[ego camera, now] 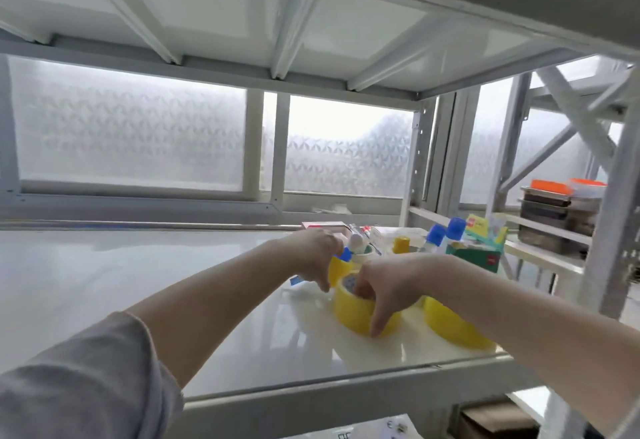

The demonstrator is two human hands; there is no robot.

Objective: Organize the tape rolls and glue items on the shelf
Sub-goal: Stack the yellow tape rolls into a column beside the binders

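Grey fabric sleeve (86,379), right hand (388,286) gripping glossy yellow tape ring (353,314), left hand (313,255) pinching blue-capped glue tube (345,253)

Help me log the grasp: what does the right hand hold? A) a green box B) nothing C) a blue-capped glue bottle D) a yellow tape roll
D: the right hand curls fingers into the core of the yellow tape roll, thumb on its outer side.
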